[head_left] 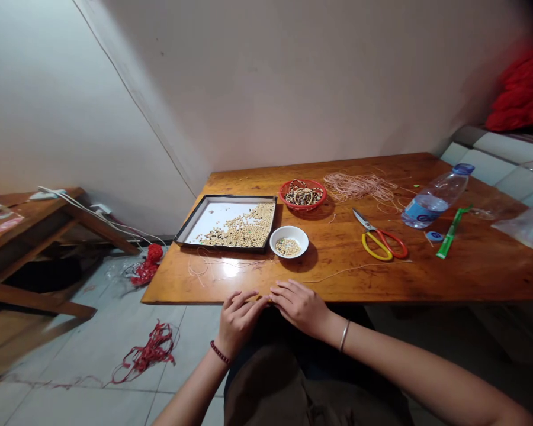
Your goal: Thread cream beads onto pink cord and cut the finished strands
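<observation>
My left hand [237,319] and my right hand [298,305] meet at the near edge of the wooden table [471,266], fingers curled and fingertips pinched together on something too small to make out. A thin pale cord [350,270] runs across the table from the right hand's side. Just beyond the hands stands a small white bowl [289,241] of beads. Left of it lies a black tray [228,222] spread with many pale beads. A red basket [302,194] holds darker beads and rings.
Yellow and red scissors [381,239], a tangle of pale cord [359,186], a lying water bottle [436,198] and a green tool [450,232] occupy the table's right half. Red cord [148,353] lies on the tiled floor. A low wooden bench [26,231] stands at left.
</observation>
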The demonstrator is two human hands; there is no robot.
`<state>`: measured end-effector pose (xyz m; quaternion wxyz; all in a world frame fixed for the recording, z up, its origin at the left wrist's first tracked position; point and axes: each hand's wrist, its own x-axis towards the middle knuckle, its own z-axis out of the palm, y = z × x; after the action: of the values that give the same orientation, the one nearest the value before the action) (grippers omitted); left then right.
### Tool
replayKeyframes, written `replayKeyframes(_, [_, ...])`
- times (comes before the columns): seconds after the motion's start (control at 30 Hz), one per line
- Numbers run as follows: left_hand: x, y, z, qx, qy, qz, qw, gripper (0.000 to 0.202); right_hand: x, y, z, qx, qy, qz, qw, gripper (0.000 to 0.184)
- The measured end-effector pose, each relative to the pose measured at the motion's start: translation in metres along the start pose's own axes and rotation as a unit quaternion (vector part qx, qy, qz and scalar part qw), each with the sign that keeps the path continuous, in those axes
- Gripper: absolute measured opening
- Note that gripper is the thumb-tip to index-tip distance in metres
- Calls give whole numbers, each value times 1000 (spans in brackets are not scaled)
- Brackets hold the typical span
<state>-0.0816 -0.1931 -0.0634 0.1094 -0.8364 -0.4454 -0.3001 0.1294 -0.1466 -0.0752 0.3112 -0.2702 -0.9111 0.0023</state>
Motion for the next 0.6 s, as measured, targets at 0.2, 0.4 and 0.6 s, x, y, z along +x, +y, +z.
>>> replayKeyframes(0.2, [4,2,1,-26,8,-45,999,16,-2,1,-2,33,-8,25,999,22])
replayKeyframes(0.4, [8,5,-2,-39,-61,-77,994,16,1,1,-7,80,-22,52,995,20])
replayKeyframes(0.6, [5,7,0,-34,-13,-22,999,14,-1,1,-7,117,-13,82,990,20])
